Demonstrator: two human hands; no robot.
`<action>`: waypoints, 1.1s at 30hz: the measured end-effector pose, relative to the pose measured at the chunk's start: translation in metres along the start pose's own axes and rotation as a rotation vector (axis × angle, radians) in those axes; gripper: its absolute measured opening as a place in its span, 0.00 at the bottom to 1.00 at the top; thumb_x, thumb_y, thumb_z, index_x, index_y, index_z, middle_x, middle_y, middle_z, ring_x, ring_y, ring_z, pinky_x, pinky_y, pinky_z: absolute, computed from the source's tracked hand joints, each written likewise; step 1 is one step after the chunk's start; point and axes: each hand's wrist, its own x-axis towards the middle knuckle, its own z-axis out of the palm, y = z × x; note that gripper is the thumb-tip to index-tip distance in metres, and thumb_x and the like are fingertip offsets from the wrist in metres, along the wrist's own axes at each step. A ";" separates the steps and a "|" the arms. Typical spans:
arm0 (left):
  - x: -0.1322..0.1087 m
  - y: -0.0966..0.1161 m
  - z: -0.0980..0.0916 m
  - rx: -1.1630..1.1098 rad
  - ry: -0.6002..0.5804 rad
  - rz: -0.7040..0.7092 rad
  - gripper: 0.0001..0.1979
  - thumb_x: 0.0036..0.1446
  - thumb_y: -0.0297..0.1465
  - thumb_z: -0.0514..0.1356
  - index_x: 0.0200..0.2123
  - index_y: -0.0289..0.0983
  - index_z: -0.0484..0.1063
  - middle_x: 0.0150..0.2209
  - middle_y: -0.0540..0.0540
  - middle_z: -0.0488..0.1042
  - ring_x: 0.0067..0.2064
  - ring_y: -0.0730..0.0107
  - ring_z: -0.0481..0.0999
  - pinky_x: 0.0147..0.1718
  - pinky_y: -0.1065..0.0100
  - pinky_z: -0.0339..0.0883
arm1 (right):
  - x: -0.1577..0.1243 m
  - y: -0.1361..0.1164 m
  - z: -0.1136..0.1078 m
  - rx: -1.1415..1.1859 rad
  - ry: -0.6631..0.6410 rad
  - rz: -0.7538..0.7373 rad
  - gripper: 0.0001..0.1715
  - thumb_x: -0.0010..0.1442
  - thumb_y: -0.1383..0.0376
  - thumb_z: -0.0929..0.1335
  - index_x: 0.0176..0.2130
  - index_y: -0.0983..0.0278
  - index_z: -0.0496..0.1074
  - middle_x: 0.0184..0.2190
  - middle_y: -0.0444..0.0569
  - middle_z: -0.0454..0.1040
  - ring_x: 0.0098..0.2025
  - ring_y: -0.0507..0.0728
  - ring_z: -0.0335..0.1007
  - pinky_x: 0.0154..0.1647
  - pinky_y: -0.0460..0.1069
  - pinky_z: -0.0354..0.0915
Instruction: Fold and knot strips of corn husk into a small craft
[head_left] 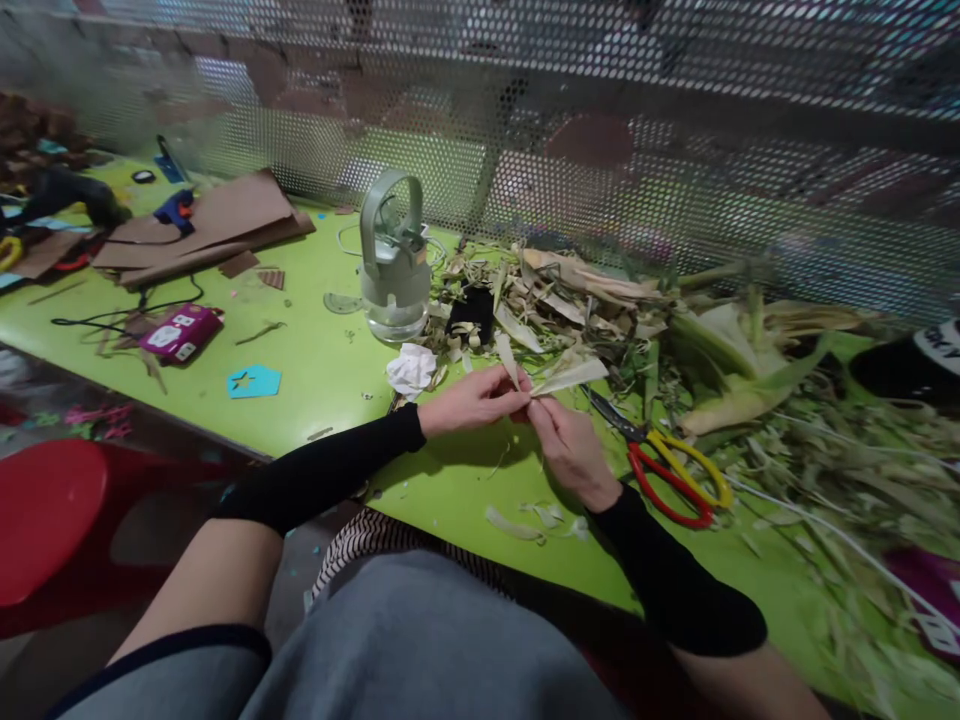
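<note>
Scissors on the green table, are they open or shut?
Shut: the scissors lie flat by the right hand, blades together as one dark strip, handles side by side.

- Bright green table top [315, 360] under both hands.
- Red-and-yellow-handled scissors [675, 475], just right of the right hand [574, 450].
- Heap of pale corn husks and green leaves [600, 290], beyond the hands and off to the right.
- Crumpled white paper [411, 370], just beyond the left hand [472, 400].
- Clear glass jar with grey-green looped lid [394, 260], further beyond.
- Light blue star-cut paper piece [253, 381], magenta box [180, 332] and brown cardboard sheets [210, 225], well left.
</note>
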 end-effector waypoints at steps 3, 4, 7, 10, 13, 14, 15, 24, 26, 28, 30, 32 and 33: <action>0.002 0.000 0.003 -0.037 0.054 -0.025 0.04 0.66 0.29 0.58 0.39 0.35 0.65 0.28 0.55 0.67 0.30 0.79 0.66 0.34 0.71 0.60 | -0.002 -0.001 -0.001 0.000 -0.013 0.002 0.17 0.69 0.56 0.60 0.30 0.57 0.65 0.22 0.44 0.67 0.22 0.55 0.60 0.27 0.52 0.55; 0.004 -0.001 0.003 -0.032 0.073 -0.034 0.03 0.66 0.28 0.57 0.38 0.35 0.65 0.28 0.56 0.66 0.30 0.79 0.65 0.34 0.71 0.60 | -0.003 -0.001 -0.001 0.002 -0.012 0.005 0.17 0.69 0.56 0.60 0.28 0.57 0.63 0.20 0.42 0.64 0.21 0.55 0.58 0.27 0.52 0.54; 0.006 -0.002 0.005 -0.020 0.084 -0.061 0.05 0.67 0.26 0.56 0.36 0.35 0.64 0.26 0.58 0.61 0.28 0.79 0.60 0.32 0.71 0.57 | -0.004 -0.002 -0.001 0.039 -0.007 0.014 0.20 0.69 0.56 0.61 0.25 0.57 0.57 0.18 0.39 0.55 0.20 0.53 0.51 0.26 0.51 0.51; 0.004 0.000 0.004 -0.041 0.057 -0.091 0.06 0.68 0.27 0.55 0.36 0.36 0.63 0.25 0.58 0.59 0.26 0.80 0.57 0.29 0.72 0.55 | -0.005 -0.004 -0.002 0.090 -0.019 0.026 0.22 0.69 0.55 0.61 0.24 0.57 0.54 0.17 0.39 0.53 0.20 0.53 0.50 0.25 0.51 0.51; 0.000 0.004 0.002 -0.088 -0.010 -0.133 0.05 0.70 0.30 0.54 0.38 0.36 0.63 0.29 0.55 0.67 0.25 0.81 0.59 0.28 0.73 0.57 | -0.004 -0.005 -0.005 0.089 -0.017 0.041 0.20 0.70 0.55 0.60 0.27 0.58 0.62 0.20 0.42 0.63 0.21 0.53 0.56 0.25 0.51 0.53; -0.001 0.005 0.002 -0.098 -0.028 -0.140 0.05 0.70 0.31 0.53 0.39 0.36 0.64 0.31 0.53 0.69 0.26 0.81 0.61 0.28 0.73 0.58 | -0.003 -0.006 -0.006 0.085 0.006 0.051 0.18 0.70 0.55 0.60 0.30 0.58 0.64 0.22 0.43 0.67 0.22 0.53 0.58 0.26 0.51 0.54; -0.002 0.005 0.002 -0.098 -0.038 -0.142 0.06 0.70 0.31 0.53 0.39 0.36 0.64 0.32 0.52 0.71 0.26 0.81 0.62 0.28 0.73 0.59 | -0.003 -0.007 -0.006 0.085 0.033 0.062 0.17 0.71 0.54 0.61 0.33 0.58 0.66 0.24 0.44 0.70 0.22 0.53 0.60 0.25 0.51 0.54; -0.003 0.001 0.003 -0.076 -0.098 -0.110 0.02 0.64 0.26 0.57 0.40 0.33 0.68 0.33 0.49 0.75 0.30 0.80 0.68 0.32 0.75 0.64 | -0.005 0.007 0.001 0.337 0.153 0.130 0.18 0.65 0.47 0.69 0.36 0.59 0.72 0.31 0.46 0.76 0.32 0.56 0.71 0.35 0.52 0.67; -0.004 0.001 0.003 -0.034 -0.123 -0.102 0.03 0.63 0.28 0.60 0.37 0.33 0.69 0.29 0.51 0.71 0.29 0.80 0.67 0.32 0.74 0.63 | -0.005 0.010 0.002 0.404 0.144 0.158 0.18 0.63 0.48 0.71 0.35 0.59 0.73 0.32 0.46 0.76 0.33 0.56 0.71 0.36 0.53 0.68; -0.005 0.002 0.003 0.039 -0.123 -0.097 0.08 0.64 0.33 0.60 0.36 0.33 0.70 0.26 0.54 0.66 0.27 0.80 0.63 0.29 0.74 0.60 | -0.005 0.011 0.002 0.433 0.139 0.171 0.17 0.63 0.49 0.72 0.36 0.59 0.73 0.32 0.46 0.76 0.34 0.56 0.71 0.37 0.52 0.68; -0.006 0.003 0.003 0.123 -0.079 -0.078 0.09 0.64 0.35 0.60 0.37 0.33 0.72 0.26 0.54 0.67 0.27 0.79 0.63 0.29 0.73 0.58 | -0.005 0.009 0.001 0.427 0.146 0.183 0.16 0.64 0.50 0.71 0.37 0.60 0.73 0.32 0.46 0.76 0.33 0.56 0.71 0.36 0.52 0.67; -0.008 0.004 0.005 0.228 -0.032 -0.052 0.09 0.63 0.34 0.60 0.37 0.33 0.73 0.28 0.52 0.70 0.29 0.77 0.65 0.30 0.72 0.58 | -0.006 0.006 0.000 0.409 0.135 0.198 0.16 0.66 0.50 0.69 0.38 0.60 0.73 0.32 0.46 0.76 0.32 0.55 0.69 0.33 0.51 0.65; -0.008 0.004 0.005 0.284 -0.019 -0.044 0.09 0.63 0.34 0.60 0.36 0.33 0.73 0.28 0.52 0.71 0.29 0.77 0.66 0.30 0.72 0.58 | -0.006 0.005 0.000 0.395 0.126 0.207 0.16 0.66 0.50 0.68 0.37 0.59 0.72 0.32 0.46 0.75 0.31 0.55 0.68 0.31 0.50 0.64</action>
